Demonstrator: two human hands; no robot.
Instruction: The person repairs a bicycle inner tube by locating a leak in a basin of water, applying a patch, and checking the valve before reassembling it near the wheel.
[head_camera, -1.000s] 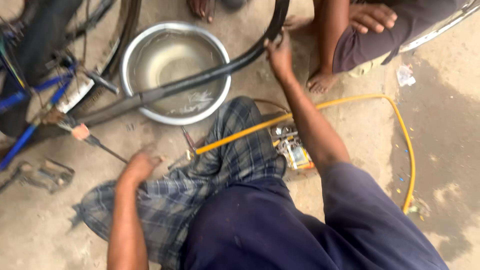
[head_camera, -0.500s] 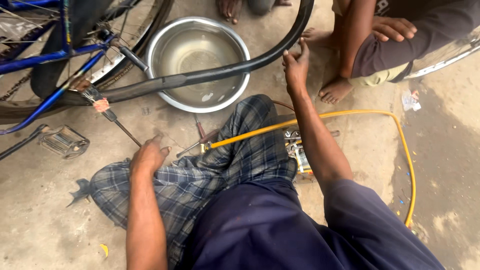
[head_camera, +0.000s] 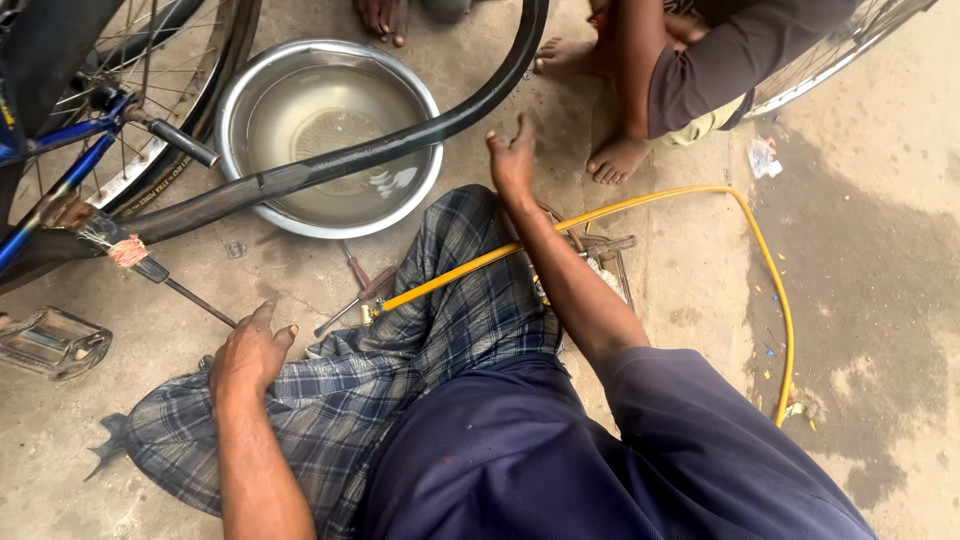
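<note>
Bare concrete ground (head_camera: 880, 200), dusty, w/ a dark damp patch at 3 o'clock. Going L to R:

A metal bike pedal (head_camera: 50, 342) lies at 9 o'clock on the ground. Above it, at 10–11 o'clock, a blue bike frame (head_camera: 60, 135) and spoked wheel (head_camera: 170, 110).

Left hand (head_camera: 250, 350) sits at 8 o'clock, palm down, fingers loosely curled and a bit spread; it grips nothing, resting on the edge of the checked cloth (head_camera: 400, 350) over the person's knee, fingertips near the ground. A thin metal rod (head_camera: 195, 300) lies just beside it, at its 11 o'clock. A small screwdriver-type tool (head_camera: 355, 295) lies on the ground betw. the hand and the basin.

Steel basin (head_camera: 330, 135) w/ water stands at 11–12 o'clock. Black inner tube (head_camera: 400, 140) runs across it from the bike frame at left, up and off the top edge at 12 o'clock.

Right hand (head_camera: 512, 160) is at 12 o'clock, arm stretched out, fingers open and spread, holding nothing; it's just below the tube, close, but contact – can't tell.

Yellow hose (head_camera: 640, 205) runs from the knee area, under the right forearm, and loops round to 4 o'clock. Small metal parts lie beneath the forearm, too hidden to tell apart.

At 1 o'clock another person squats, bare feet (head_camera: 615, 160) on the ground. Another wheel rim (head_camera: 850, 45) at 2 o'clock.
</note>
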